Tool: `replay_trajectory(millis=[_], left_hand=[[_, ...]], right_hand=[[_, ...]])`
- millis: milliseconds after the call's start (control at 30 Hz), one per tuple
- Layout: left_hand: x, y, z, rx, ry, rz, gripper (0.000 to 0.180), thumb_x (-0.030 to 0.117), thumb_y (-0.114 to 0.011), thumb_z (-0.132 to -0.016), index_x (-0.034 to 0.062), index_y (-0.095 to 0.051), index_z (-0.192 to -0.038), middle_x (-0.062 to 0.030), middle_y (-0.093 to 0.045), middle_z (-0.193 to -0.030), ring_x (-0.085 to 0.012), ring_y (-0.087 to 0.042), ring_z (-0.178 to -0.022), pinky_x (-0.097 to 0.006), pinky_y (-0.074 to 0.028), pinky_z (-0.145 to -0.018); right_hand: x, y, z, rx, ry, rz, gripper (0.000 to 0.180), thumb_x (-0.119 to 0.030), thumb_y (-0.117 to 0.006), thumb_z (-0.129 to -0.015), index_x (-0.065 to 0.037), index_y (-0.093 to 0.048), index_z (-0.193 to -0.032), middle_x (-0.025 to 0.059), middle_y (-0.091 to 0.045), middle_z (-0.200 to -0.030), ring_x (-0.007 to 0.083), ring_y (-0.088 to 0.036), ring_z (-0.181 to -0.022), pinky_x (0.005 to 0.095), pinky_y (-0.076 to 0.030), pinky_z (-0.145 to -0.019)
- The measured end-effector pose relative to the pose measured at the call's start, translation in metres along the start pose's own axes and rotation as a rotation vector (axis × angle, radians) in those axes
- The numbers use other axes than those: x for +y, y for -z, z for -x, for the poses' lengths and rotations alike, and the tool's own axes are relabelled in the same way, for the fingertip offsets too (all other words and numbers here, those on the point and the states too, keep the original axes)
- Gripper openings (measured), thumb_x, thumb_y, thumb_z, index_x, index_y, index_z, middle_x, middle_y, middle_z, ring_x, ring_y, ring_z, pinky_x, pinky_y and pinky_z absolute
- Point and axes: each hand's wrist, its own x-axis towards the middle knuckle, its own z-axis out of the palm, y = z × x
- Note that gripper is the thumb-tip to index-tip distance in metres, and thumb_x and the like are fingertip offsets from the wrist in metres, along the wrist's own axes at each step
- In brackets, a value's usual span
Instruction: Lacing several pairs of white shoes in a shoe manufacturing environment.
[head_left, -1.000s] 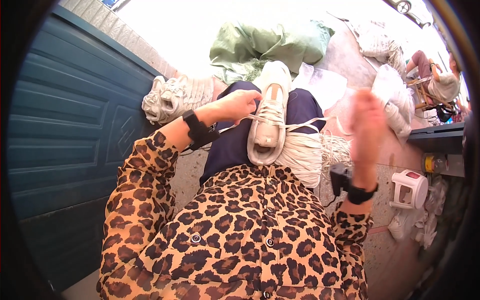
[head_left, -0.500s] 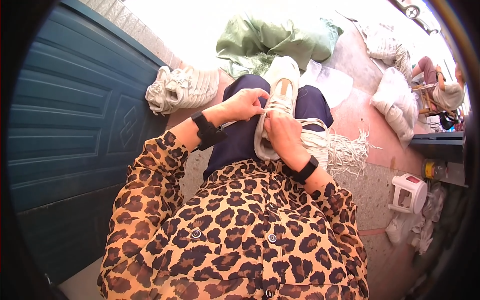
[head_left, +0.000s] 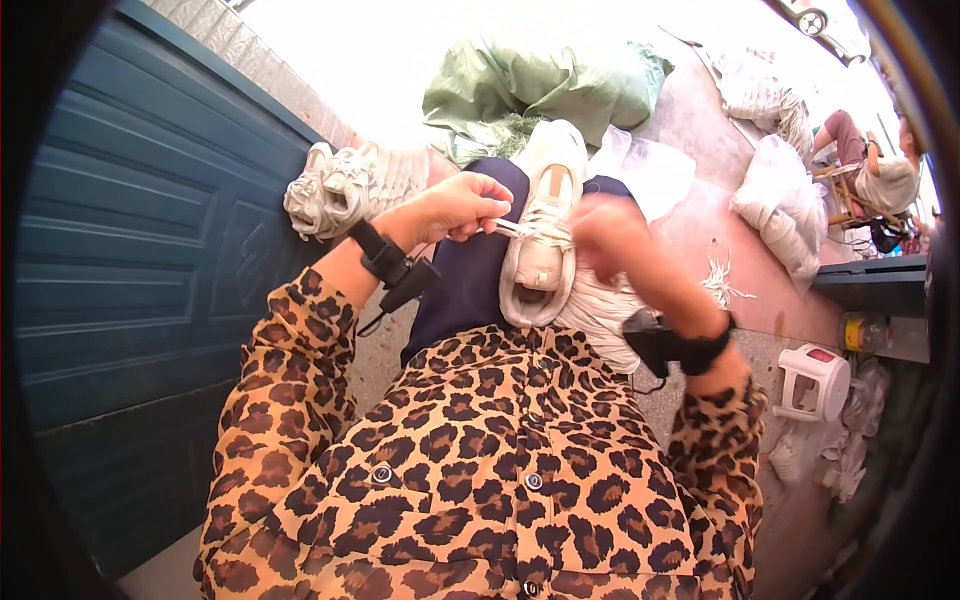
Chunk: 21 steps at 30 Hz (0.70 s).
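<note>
A cream-white lace-up shoe [head_left: 538,262] lies across my lap between my thighs, its opening toward me and its toe pointing away. My left hand [head_left: 462,208] is closed in a pinch on a white shoelace [head_left: 508,228], pulled out taut to the left from the shoe's eyelets. To the right of the shoe, my right hand [head_left: 608,238] is smeared by motion; whether its fingers grip anything does not show. Beneath the right forearm, a thick bundle of white laces [head_left: 607,308] hangs over my right thigh, partly hidden.
A row of similar white shoes [head_left: 365,185] stands at the left by a blue panelled door [head_left: 150,230]. Ahead lies a green sack [head_left: 540,85]. On the right are a white sack [head_left: 785,205], a white plastic stool [head_left: 813,383] and a seated person [head_left: 885,185].
My left hand has drawn the lace out leftward from the shoe. My right hand has come off the laces and swung to the right, turning as it moves.
</note>
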Motion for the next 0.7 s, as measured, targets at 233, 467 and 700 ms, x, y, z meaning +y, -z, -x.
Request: replay_trajectory(millis=[233,467,700], left_hand=[[0.051,-0.037,-0.022,-0.138,-0.548,-1.127,0.046,0.025,-0.066,-0.078,0.0029,-0.053,-0.116,-0.0092,-0.063,-0.086,-0.0135,-0.059,-0.078,-0.027,-0.047,-0.072],[0.082,-0.036,-0.006,-0.553,-0.432,-0.346,0.027,0.021,-0.061,-0.081,0.0024,-0.061,-0.101,-0.0122,-0.063,-0.1,-0.0191,-0.057,-0.096,-0.033,-0.041,-0.09],[0.061,0.157,0.03,0.472,-0.504,0.762,0.021,0.013,-0.042,-0.09,-0.0006,-0.053,-0.078,-0.0132,-0.058,-0.075,-0.0269,-0.056,-0.076,-0.039,-0.046,-0.072]], right_hand=[[-0.128,0.057,0.083,-0.214,0.651,-0.989,0.027,-0.014,-0.034,-0.092,-0.01,-0.035,-0.065,-0.0039,-0.026,-0.052,0.0082,-0.026,-0.046,0.0233,-0.027,-0.043],[-0.104,0.094,0.091,0.126,0.799,-0.732,0.021,-0.009,-0.037,-0.088,0.005,-0.052,-0.086,0.0142,-0.052,-0.085,0.0236,-0.048,-0.092,0.0405,-0.036,-0.091],[0.002,0.15,0.071,0.496,0.638,-0.865,0.031,-0.026,-0.04,-0.093,-0.002,-0.047,-0.074,0.006,-0.048,-0.07,0.0156,-0.044,-0.065,0.0302,-0.04,-0.065]])
